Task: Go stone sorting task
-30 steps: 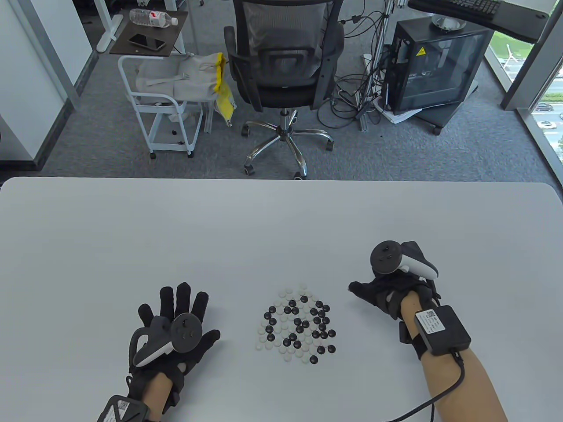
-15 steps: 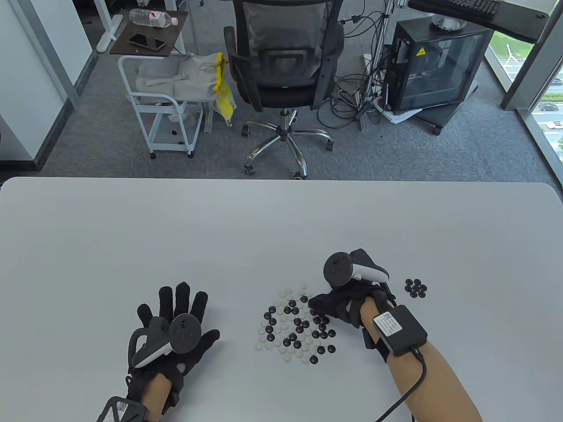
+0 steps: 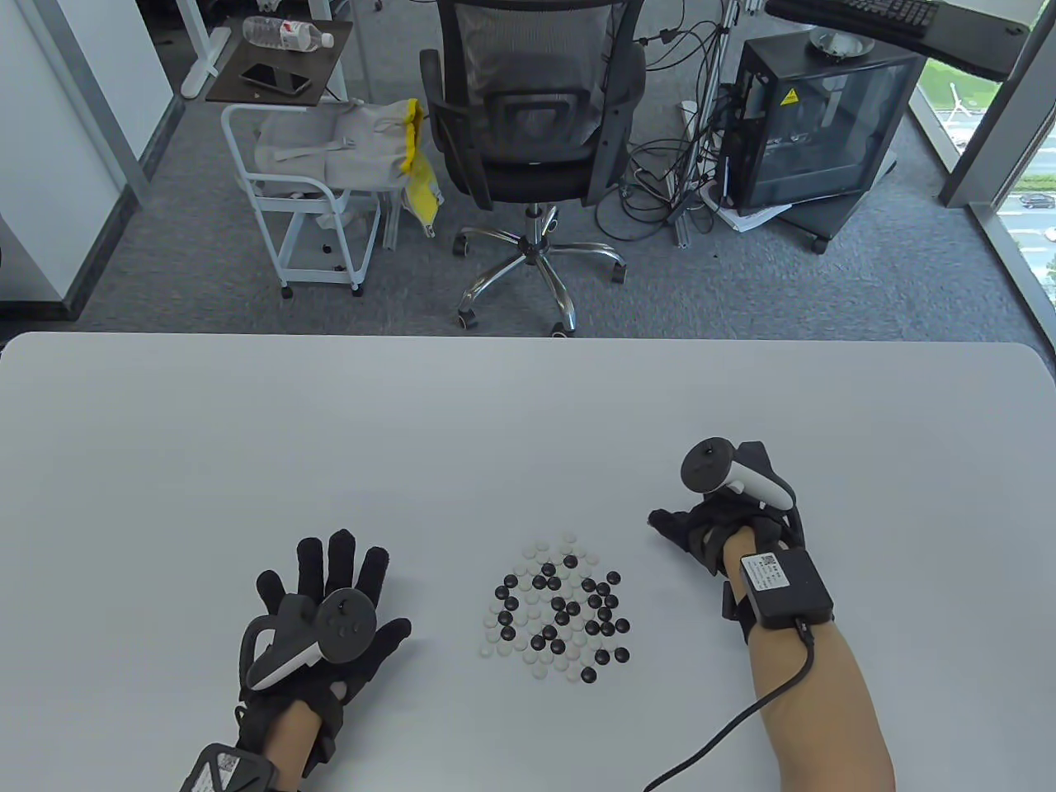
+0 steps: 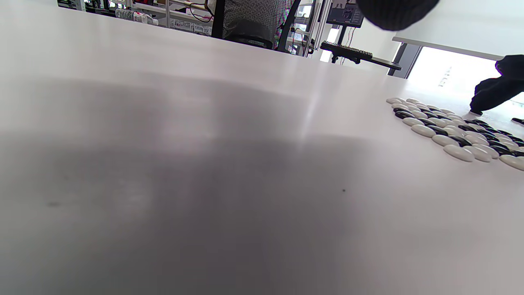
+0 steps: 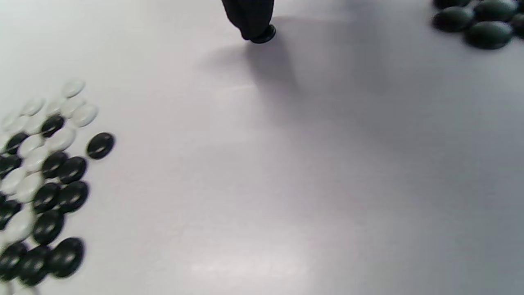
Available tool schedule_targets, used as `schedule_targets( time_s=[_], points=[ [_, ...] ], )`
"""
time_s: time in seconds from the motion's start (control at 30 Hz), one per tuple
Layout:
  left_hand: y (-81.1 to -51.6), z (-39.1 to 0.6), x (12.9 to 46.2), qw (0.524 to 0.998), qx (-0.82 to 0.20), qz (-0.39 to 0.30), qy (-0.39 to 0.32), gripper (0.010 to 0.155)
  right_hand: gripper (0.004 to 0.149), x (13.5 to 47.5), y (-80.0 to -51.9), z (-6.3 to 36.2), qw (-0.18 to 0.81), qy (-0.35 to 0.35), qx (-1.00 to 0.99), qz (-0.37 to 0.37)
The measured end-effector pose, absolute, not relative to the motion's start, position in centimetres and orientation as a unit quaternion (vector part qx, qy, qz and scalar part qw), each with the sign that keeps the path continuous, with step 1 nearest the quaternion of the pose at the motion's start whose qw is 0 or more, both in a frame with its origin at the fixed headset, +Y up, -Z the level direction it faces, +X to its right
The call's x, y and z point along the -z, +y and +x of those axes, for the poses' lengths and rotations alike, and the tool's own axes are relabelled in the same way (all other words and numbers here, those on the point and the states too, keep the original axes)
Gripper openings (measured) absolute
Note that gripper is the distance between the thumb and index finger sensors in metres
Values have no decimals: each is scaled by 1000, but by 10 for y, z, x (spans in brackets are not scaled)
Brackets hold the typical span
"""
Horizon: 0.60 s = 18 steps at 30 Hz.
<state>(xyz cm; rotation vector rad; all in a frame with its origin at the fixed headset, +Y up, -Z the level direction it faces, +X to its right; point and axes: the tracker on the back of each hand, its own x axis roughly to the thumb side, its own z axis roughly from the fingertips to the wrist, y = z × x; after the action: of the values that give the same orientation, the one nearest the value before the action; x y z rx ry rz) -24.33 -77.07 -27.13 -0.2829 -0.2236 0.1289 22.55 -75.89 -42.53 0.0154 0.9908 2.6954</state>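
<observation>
i have my left hand [image 3: 326, 615] lying flat on the worktop [image 3: 330, 429], fingers straight and spread, holding nothing; i park it just left of the mixed pile [image 3: 559, 609] so it stays out of the sorting lane but close enough to take white stones when i want it to. the mixed pile of black and white go stones sits in the near middle of the worktop, between my two hands, touching neither.

my right hand [image 3: 709, 528] is to the right of the pile and a little farther out. in the right wrist view one fingertip [image 5: 251, 18] is down on a single black stone [image 5: 263, 35], pressing it against the worktop; whether a thumb also pinches it i cannot tell, the rest of the fingers are out of view. my guess is the stone is being slid rather than lifted, since these lens-shaped pieces are slick and low and drag easily on a smooth surface.

the reason for heading that way shows at the top right of the right wrist view: a small cluster of black stones [image 5: 477, 20], set well apart from the mixed pile so the colours cannot drift back together. most of the sorting is not yet done.
</observation>
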Motion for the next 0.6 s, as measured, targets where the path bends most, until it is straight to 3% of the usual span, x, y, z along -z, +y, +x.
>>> schedule_targets(
  time_s=[0.3, 0.6],
  points=[
    [-771, -243, 271, 981, -64, -145, -109, 85, 70, 425, -761, 279, 144, 315, -935, -80],
    [-771, -242, 272, 981, -60, -149, -110, 85, 71, 422, -763, 301, 139, 293, -940, -109]
  ],
)
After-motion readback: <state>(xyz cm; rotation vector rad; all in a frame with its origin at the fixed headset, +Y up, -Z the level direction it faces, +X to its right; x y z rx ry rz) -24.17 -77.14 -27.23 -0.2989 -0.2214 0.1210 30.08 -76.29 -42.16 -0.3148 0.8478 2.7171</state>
